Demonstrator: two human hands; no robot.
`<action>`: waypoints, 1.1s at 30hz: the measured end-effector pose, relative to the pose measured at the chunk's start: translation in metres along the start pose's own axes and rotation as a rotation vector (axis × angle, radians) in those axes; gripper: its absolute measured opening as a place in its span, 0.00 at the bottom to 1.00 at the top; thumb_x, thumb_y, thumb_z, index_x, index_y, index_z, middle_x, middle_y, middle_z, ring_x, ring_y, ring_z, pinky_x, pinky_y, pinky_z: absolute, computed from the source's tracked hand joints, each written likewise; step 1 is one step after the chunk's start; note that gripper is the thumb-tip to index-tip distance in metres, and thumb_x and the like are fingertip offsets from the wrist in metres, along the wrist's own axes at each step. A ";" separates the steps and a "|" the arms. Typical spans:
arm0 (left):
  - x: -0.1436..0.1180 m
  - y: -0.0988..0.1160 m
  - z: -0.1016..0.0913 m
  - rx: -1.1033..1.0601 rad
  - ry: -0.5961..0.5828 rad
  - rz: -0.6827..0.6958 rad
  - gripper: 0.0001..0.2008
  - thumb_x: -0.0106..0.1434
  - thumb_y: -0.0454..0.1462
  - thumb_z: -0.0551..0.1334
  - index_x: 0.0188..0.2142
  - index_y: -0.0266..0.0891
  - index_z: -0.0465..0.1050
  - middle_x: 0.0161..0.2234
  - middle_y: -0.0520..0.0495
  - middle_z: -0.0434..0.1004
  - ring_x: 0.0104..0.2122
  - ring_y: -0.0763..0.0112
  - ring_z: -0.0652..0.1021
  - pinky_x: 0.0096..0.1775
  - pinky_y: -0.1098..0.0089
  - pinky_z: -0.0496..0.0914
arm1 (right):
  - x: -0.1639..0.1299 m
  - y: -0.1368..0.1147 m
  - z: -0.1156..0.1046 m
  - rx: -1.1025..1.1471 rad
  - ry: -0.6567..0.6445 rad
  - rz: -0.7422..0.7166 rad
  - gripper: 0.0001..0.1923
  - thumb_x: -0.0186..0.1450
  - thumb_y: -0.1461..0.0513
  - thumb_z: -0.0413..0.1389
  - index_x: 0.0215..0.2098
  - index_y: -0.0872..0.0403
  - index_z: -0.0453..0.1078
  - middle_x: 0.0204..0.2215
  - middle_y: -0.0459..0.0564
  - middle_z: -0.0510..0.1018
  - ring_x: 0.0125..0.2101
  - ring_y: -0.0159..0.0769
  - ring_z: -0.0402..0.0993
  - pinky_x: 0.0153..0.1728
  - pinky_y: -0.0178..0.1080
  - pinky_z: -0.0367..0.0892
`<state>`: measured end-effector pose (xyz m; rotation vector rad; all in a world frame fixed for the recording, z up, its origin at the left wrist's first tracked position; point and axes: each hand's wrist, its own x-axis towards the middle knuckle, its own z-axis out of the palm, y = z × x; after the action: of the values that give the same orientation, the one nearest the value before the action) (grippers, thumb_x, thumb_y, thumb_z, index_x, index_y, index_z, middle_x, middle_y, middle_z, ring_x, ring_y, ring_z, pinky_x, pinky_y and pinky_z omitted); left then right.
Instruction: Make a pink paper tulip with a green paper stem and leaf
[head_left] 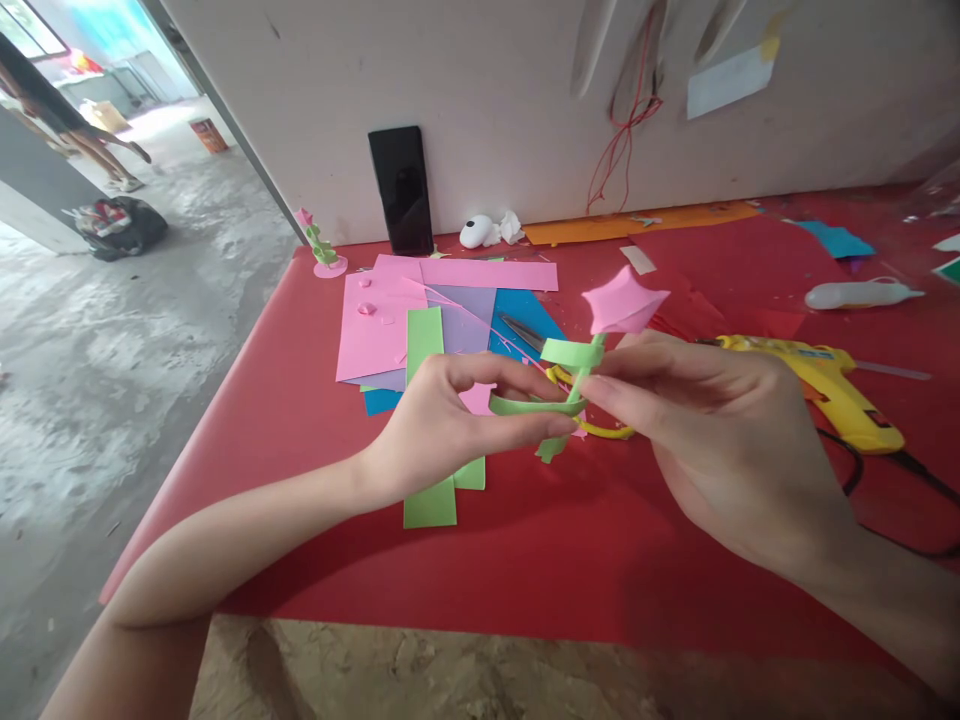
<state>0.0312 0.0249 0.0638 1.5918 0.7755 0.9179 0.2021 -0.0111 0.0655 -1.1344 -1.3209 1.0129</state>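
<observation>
Between my hands is a paper flower with a puffy pink star (pixel 624 302) on top and a green paper stem (pixel 578 384) with strip leaves. My right hand (pixel 720 430) pinches the stem just below the star. The thumb and fingers of my left hand (pixel 457 425) close on a green paper leaf (pixel 536 406) that sticks out to the left. Behind the flower lie scissors (pixel 525 332) with yellow handles, partly hidden by my hands. Under and beyond my left hand are green paper strips (pixel 430 500) and pink sheets (pixel 382 340).
A yellow glue gun (pixel 840 385) with a black cord lies at the right. A dark phone (pixel 403 190) leans on the back wall. A small finished paper flower (pixel 319 245) stands at the table's far left corner. A white bottle (pixel 855 293) lies behind the glue gun.
</observation>
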 end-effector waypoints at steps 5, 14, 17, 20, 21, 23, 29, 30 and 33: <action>-0.002 0.000 -0.001 -0.089 0.014 -0.038 0.06 0.51 0.34 0.70 0.26 0.39 0.74 0.24 0.57 0.78 0.27 0.80 0.77 0.32 0.79 0.71 | 0.001 0.001 0.000 0.008 0.011 -0.014 0.06 0.57 0.63 0.62 0.26 0.44 0.76 0.22 0.37 0.73 0.25 0.22 0.68 0.25 0.26 0.65; -0.002 0.002 -0.001 -0.037 0.034 -0.098 0.05 0.53 0.38 0.69 0.25 0.40 0.76 0.24 0.58 0.78 0.28 0.82 0.76 0.35 0.79 0.70 | 0.002 0.003 0.001 0.016 0.030 -0.017 0.03 0.56 0.61 0.63 0.26 0.44 0.77 0.22 0.36 0.75 0.25 0.20 0.71 0.25 0.24 0.67; -0.001 0.002 -0.001 -0.029 0.022 -0.097 0.05 0.53 0.38 0.69 0.25 0.40 0.76 0.24 0.57 0.78 0.28 0.82 0.75 0.35 0.78 0.69 | 0.002 0.003 0.001 0.013 0.019 -0.032 0.05 0.57 0.62 0.62 0.26 0.43 0.77 0.23 0.36 0.75 0.25 0.20 0.71 0.25 0.24 0.67; -0.001 0.002 -0.001 -0.046 0.012 -0.096 0.05 0.53 0.37 0.69 0.25 0.40 0.75 0.25 0.57 0.78 0.28 0.82 0.76 0.35 0.78 0.69 | 0.003 0.003 0.002 0.011 0.031 -0.038 0.06 0.56 0.63 0.63 0.26 0.43 0.77 0.23 0.37 0.75 0.25 0.21 0.71 0.25 0.24 0.67; -0.001 0.002 -0.001 -0.052 0.010 -0.100 0.05 0.53 0.37 0.69 0.25 0.39 0.75 0.25 0.57 0.78 0.28 0.82 0.76 0.35 0.78 0.70 | 0.002 0.003 0.002 0.007 0.036 -0.039 0.05 0.56 0.63 0.63 0.25 0.44 0.77 0.22 0.37 0.75 0.24 0.21 0.70 0.24 0.25 0.66; -0.001 0.002 -0.001 -0.060 0.011 -0.112 0.05 0.53 0.37 0.69 0.25 0.39 0.75 0.25 0.57 0.79 0.28 0.81 0.76 0.35 0.78 0.70 | 0.002 0.003 0.002 -0.003 0.038 -0.034 0.04 0.55 0.62 0.63 0.25 0.44 0.77 0.21 0.37 0.74 0.23 0.22 0.68 0.22 0.26 0.64; -0.002 0.001 0.000 -0.071 0.006 -0.118 0.06 0.54 0.39 0.68 0.26 0.39 0.75 0.26 0.56 0.78 0.29 0.79 0.77 0.36 0.76 0.71 | -0.001 0.003 0.001 -0.035 0.044 -0.048 0.04 0.56 0.61 0.63 0.25 0.43 0.77 0.20 0.38 0.73 0.24 0.23 0.65 0.22 0.28 0.62; -0.001 0.001 0.000 -0.069 0.006 -0.112 0.06 0.54 0.39 0.68 0.26 0.39 0.76 0.26 0.55 0.78 0.29 0.79 0.77 0.36 0.76 0.71 | 0.000 0.003 0.001 -0.033 0.046 -0.048 0.04 0.55 0.61 0.63 0.26 0.43 0.77 0.20 0.39 0.73 0.24 0.23 0.65 0.22 0.28 0.62; -0.001 0.000 0.000 -0.044 0.016 -0.088 0.04 0.54 0.38 0.68 0.27 0.40 0.77 0.25 0.55 0.78 0.28 0.79 0.76 0.35 0.75 0.71 | 0.000 0.003 0.002 -0.019 0.048 -0.033 0.04 0.55 0.61 0.63 0.26 0.43 0.77 0.21 0.39 0.74 0.24 0.24 0.66 0.23 0.29 0.62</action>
<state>0.0306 0.0239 0.0632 1.5020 0.8243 0.8790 0.2000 -0.0102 0.0628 -1.1406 -1.3092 0.9448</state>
